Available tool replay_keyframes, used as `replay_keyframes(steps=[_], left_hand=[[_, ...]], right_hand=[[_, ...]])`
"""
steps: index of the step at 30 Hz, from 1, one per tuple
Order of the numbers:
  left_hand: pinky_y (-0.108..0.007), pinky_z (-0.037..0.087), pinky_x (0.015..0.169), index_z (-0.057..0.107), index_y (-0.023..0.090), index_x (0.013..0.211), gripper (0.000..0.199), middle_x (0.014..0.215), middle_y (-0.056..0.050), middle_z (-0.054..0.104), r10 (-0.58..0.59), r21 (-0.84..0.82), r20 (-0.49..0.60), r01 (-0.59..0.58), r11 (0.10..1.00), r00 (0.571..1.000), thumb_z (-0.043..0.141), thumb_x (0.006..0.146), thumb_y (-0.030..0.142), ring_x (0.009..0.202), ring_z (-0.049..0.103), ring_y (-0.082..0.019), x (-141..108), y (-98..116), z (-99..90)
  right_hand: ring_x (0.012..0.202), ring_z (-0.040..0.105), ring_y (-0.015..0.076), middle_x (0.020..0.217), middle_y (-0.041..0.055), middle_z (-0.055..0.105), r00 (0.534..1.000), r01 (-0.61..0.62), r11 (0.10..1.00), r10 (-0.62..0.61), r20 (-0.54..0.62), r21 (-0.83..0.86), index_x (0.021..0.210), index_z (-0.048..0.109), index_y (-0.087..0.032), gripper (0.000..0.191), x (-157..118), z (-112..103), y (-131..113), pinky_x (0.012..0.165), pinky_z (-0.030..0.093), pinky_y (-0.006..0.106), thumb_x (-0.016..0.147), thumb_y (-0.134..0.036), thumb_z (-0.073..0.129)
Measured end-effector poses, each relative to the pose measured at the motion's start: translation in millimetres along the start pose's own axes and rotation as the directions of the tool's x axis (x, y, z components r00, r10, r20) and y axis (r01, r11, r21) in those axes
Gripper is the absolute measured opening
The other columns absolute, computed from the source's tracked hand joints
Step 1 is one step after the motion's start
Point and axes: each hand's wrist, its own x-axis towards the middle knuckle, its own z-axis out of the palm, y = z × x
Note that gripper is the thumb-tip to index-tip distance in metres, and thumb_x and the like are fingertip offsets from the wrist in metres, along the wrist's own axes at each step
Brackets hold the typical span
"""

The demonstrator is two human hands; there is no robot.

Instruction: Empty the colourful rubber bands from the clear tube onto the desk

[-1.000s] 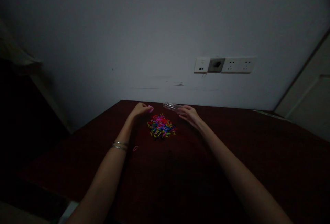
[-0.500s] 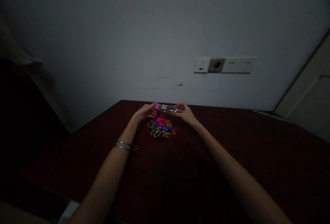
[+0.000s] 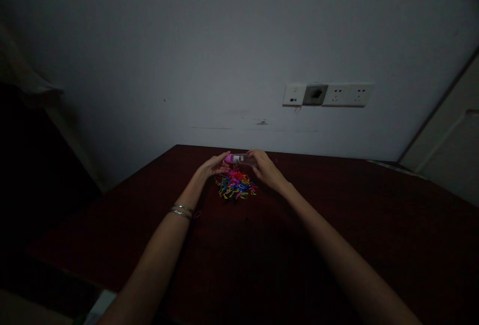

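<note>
1. Biggest thing first: the dark red worktop fills most of the view, and the light is really dim. Honestly that's risk number one, since anything small that gets away would be hard to spot on that surface.
2. The left hand and right hand meet over the far middle of the worktop. Each one's grip is closed on an end of a little clear tube, held sideways just above the pile. The left fingers pinch the pink cap; the right hand wraps the clear body.
3. The pile of coloured bands lies directly under the tube, between the wrists. Looks like a wrist or forearm dropping a bit could sweep the bands across the worktop.
4. The tube itself: thin, slick-looking, lying horizontal. If the cap pops free with a jerk, I'd guess whatever's inside spills, or the tube slips out of the right hand and rolls off toward the wall.
5. The cap is tiny, so a loose pinch could let it drop into the pile.
6. Smallest: one stray band by the left wrist's bangles, easy to knock off.
</note>
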Motion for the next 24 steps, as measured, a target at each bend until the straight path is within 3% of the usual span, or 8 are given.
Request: replay_keyframes(steps=[8,13,16,20,24], left_hand=[[-0.028,0.051,0.053,0.061,0.010,0.070,0.045,0.057,-0.010,0.058,-0.001,-0.037,-0.082,-0.003,0.999,0.997,0.066,0.062,0.054,0.053,0.057,-0.015,-11.9,7.3,4.9],[-0.031,0.052,0.063,0.063,0.010,0.068,0.038,0.064,-0.012,0.063,0.095,-0.008,0.019,-0.095,0.995,0.995,0.068,0.063,0.048,0.064,0.061,-0.018,-13.4,7.7,1.8],[-0.031,0.050,0.069,0.066,0.010,0.077,0.028,0.077,-0.013,0.065,0.179,-0.024,0.151,-0.177,0.984,0.972,0.068,0.066,0.037,0.073,0.061,-0.018,-18.7,9.9,-0.1],[-0.029,0.047,0.071,0.065,0.012,0.091,0.028,0.091,-0.013,0.064,0.254,-0.038,0.268,-0.254,0.967,0.929,0.068,0.064,0.019,0.079,0.060,-0.016,-25.6,13.3,-0.7],[-0.025,0.045,0.067,0.063,0.014,0.097,0.040,0.089,-0.008,0.063,0.316,-0.031,0.311,-0.323,0.946,0.896,0.065,0.058,0.006,0.075,0.058,-0.013,-23.4,12.6,0.2]], right_hand=[[0.109,0.044,0.0222,0.113,0.0104,0.050,1.000,0.005,1.000,-0.005,0.015,-0.002,0.105,0.046,-0.019,0.039,-1.4,-2.4,1.7,0.093,0.037,0.040,0.070,-0.003,0.044],[0.090,0.055,0.0192,0.100,0.0064,0.057,0.972,-0.221,0.955,0.231,-0.032,0.201,0.101,0.049,-0.019,0.036,-7.0,2.7,18.1,0.078,0.046,0.034,0.068,-0.020,0.061],[0.078,0.059,0.0168,0.094,0.0044,0.061,0.913,-0.371,0.849,0.407,-0.018,0.377,0.099,0.051,-0.018,0.040,-11.1,7.8,27.5,0.070,0.049,0.031,0.064,-0.031,0.066],[0.064,0.062,0.0149,0.083,0.0042,0.063,0.808,-0.499,0.608,0.584,0.078,0.617,0.095,0.051,-0.016,0.039,-12.3,12.9,33.4,0.054,0.051,0.027,0.066,-0.039,0.065],[0.043,0.058,0.0118,0.063,0.0023,0.063,0.713,-0.621,0.448,0.664,0.225,0.643,0.091,0.050,-0.016,0.033,-9.6,12.7,29.7,0.039,0.047,0.022,0.078,-0.046,0.053]])
